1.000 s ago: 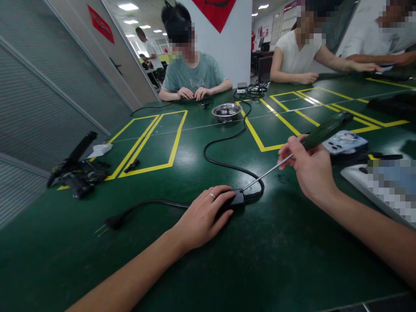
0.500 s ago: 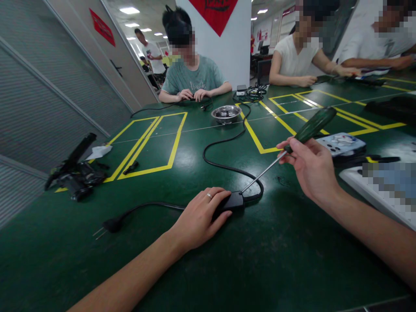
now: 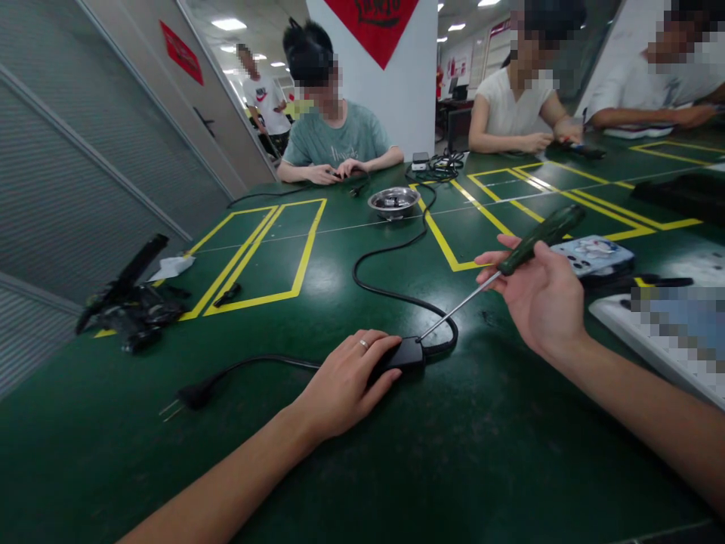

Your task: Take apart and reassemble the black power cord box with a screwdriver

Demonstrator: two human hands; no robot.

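Note:
My left hand is wrapped over a black power adapter on the green table and covers its left part. From the adapter's left runs a cord to a two-pin plug; from its right a black cable loops away toward the far side. My right hand holds a screwdriver with a dark green handle, tilted, between thumb and fingers, some fingers loosened. The steel shaft slants down left, its tip at the adapter's upper right corner. The screw there is too small to make out.
A metal bowl with small parts stands mid-table. Black cables and parts lie at left. A phone and a white device are at right. Across the table, a person in a green shirt and others sit working.
My right hand has opened its fingers somewhat and rolled around the screwdriver handle, which dips slightly. The tip stays at the adapter's corner. My left hand has hardly moved.

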